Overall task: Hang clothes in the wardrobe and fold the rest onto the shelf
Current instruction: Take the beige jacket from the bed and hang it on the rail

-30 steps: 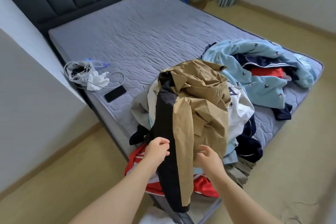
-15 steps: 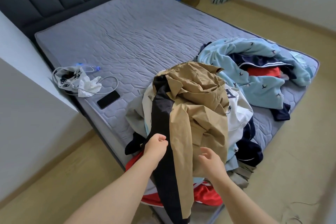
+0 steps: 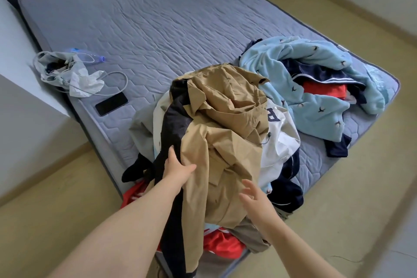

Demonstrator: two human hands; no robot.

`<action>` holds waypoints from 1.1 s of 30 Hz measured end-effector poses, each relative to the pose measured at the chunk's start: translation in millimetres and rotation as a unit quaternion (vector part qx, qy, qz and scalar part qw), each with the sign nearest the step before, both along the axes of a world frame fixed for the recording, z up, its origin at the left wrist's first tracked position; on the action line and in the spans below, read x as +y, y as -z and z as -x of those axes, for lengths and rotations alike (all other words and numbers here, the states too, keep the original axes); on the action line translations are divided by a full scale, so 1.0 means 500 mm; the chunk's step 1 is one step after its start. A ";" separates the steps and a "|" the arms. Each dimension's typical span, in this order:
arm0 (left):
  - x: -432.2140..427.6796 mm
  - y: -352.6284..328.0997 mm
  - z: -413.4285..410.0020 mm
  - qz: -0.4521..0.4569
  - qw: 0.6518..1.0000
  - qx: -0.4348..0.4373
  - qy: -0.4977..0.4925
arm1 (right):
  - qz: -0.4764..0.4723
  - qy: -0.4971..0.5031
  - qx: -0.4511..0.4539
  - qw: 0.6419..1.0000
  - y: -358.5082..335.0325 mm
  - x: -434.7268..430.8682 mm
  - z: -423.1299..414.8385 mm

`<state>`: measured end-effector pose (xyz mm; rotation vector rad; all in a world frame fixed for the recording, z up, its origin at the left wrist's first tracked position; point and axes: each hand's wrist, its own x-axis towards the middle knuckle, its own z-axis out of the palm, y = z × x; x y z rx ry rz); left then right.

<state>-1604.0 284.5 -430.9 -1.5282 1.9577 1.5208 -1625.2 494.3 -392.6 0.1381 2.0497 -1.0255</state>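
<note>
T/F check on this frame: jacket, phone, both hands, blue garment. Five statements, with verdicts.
1. The tan jacket lies on top of the clothes pile. True.
2. The phone lies on the floor. False: the phone lies on the mattress.
3. The right hand grips the tan jacket. False: its fingers are spread and hold nothing.
4. The left hand touches the tan jacket. True.
5. The light blue garment lies on the mattress, to the right of the clothes pile. True.
</note>
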 end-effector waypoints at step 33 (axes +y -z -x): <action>-0.090 -0.317 -0.148 -0.015 0.989 0.117 0.090 | 0.137 0.218 -0.059 0.964 -0.237 -0.198 -0.050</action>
